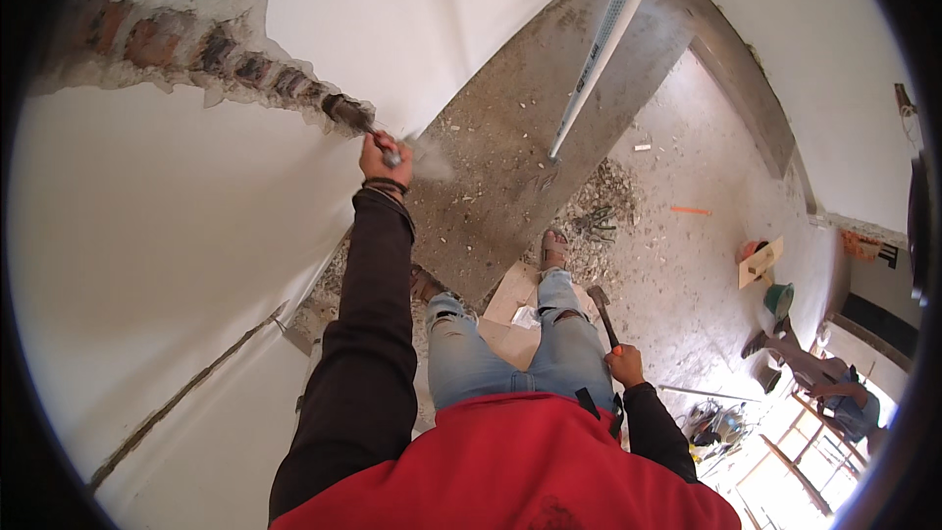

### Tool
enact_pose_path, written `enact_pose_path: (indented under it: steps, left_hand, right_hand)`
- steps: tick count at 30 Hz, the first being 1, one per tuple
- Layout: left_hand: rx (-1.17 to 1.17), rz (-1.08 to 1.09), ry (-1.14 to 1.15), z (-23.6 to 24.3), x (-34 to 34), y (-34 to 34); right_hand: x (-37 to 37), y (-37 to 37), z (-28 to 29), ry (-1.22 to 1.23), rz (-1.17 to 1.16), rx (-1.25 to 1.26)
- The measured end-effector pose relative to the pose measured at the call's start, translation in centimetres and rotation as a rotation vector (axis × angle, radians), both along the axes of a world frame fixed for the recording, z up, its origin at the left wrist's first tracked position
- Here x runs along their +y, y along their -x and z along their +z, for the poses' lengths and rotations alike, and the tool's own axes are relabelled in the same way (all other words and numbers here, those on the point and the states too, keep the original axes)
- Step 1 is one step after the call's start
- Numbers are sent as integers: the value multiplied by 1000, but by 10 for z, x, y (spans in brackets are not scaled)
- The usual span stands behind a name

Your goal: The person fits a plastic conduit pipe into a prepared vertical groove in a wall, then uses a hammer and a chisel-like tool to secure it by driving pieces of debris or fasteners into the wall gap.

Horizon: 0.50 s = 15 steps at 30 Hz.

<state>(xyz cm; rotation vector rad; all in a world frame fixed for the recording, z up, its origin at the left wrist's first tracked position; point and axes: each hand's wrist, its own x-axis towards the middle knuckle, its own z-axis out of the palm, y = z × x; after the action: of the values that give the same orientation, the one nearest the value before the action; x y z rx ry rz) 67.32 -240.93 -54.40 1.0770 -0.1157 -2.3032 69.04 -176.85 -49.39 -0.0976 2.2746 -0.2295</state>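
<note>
My left hand (390, 169) reaches out to the white wall, its fingers closed round a short metal chisel (392, 156). The chisel's far end points at the right end of a rough groove (196, 47) broken into the wall, where red brick shows; whether the tip touches is hard to tell. The hand is slightly blurred, and pale dust hangs beside it. Low by my right thigh, my right hand (625, 365) is wrapped round the handle of a hammer (601, 302). Its head points away from me, above the floor.
A long white pipe (608, 34) slants at the far side. Rubble (613, 191) and flattened cardboard (508, 319) lie about my feet, with an orange strip (691, 211) beyond. At the right are another person (819, 373), a green bucket (778, 300), tangled cables (716, 427) and a wooden frame (800, 456).
</note>
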Motion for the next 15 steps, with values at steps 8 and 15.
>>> enact_pose_path:
  steps: [8, 15]
  left_hand:
    - [128, -37, 110, 11, 3, -10]
    - [8, -113, 55, 5, -21, -6]
  right_hand:
    - [-51, 24, 17, 188, 62, 107]
    - [-199, 38, 56, 626, -25, 59]
